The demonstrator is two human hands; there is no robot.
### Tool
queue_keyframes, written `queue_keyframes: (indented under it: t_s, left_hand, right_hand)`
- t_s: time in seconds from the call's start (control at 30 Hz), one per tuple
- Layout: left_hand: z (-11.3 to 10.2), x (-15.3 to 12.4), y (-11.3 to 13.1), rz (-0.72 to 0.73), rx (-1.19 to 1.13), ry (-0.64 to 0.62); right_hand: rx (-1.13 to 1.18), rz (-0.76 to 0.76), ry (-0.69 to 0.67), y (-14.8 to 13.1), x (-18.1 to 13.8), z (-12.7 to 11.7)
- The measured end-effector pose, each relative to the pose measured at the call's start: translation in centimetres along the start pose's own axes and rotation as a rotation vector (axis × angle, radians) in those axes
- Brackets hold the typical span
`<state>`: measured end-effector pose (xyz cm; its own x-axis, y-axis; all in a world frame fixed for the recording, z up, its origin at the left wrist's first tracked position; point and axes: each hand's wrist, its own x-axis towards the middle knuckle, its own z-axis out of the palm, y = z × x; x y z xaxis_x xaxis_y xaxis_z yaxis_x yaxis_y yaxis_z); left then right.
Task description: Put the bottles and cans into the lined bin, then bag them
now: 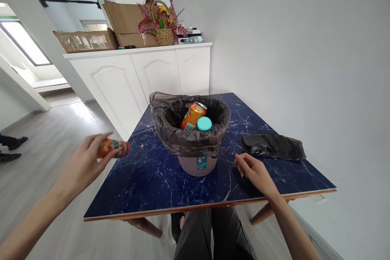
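Observation:
My left hand (85, 158) is closed around an orange-and-red drink can (117, 148), held on its side off the table's left edge. My right hand (252, 172) hovers low over the table's right front, its fingers loosely bent and apart, with nothing visible in them. Between the hands stands a pale bin (189, 165) lined with a black plastic bag (195, 143). Inside it an orange drink can (192, 114) leans at a tilt, beside a container with a turquoise lid (204, 123); the container's body is mostly hidden.
A folded black plastic bag (274, 146) lies on the dark blue marble-patterned table (143, 187), right of the bin. Behind is a white cabinet (155, 73) bearing cardboard boxes (128, 20) and a flower basket (164, 36). A person's shoes (15, 144) show at far left.

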<state>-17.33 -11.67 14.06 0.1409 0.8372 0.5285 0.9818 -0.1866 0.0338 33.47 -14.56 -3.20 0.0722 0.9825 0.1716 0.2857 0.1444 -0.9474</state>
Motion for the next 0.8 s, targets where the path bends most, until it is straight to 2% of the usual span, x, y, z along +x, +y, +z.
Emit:
queue_keyframes:
  t_s: [0.07, 0.17, 0.27, 0.37, 0.47, 0.53, 0.7, 0.8]
  left_hand:
    - [-1.9, 1.5, 2.7, 0.06, -0.05, 0.223]
    - [-4.6, 3.5, 7.0, 0.178, -0.245, 0.438]
    - [-6.6, 5.1, 11.2, 0.367, -0.491, 0.559]
    - [-7.4, 6.6, 14.3, 0.449, -0.45, 0.57]
    - [-7.4, 8.4, 16.1, 0.561, -0.309, 0.468]
    - [-7.1, 9.5, 16.8, 0.627, -0.279, 0.318]
    - [-5.4, 11.6, 18.1, 0.614, -0.401, -0.078]
    - [-4.4, 12.0, 19.0, 0.572, -0.515, -0.161]
  right_hand:
    - [-0.005, 0.004, -0.003, 0.1, 0.0, 0.0]
    - [-0.003, 0.005, -0.006, 0.2, 0.0, -0.1]
    - [0.007, -0.001, -0.004, 0.3, 0.0, -0.1]
    - [0.01, -0.007, -0.001, 0.3, 0.0, -0.1]
    - [-0.002, -0.012, 0.008, 0.3, 0.0, -0.1]
    - [-0.004, -0.018, 0.014, 0.3, 0.1, -0.1]
    - [0.007, -0.024, 0.015, 0.2, 0.1, -0.2]
    - [0.006, -0.024, 0.016, 0.1, 0.0, -0.1]
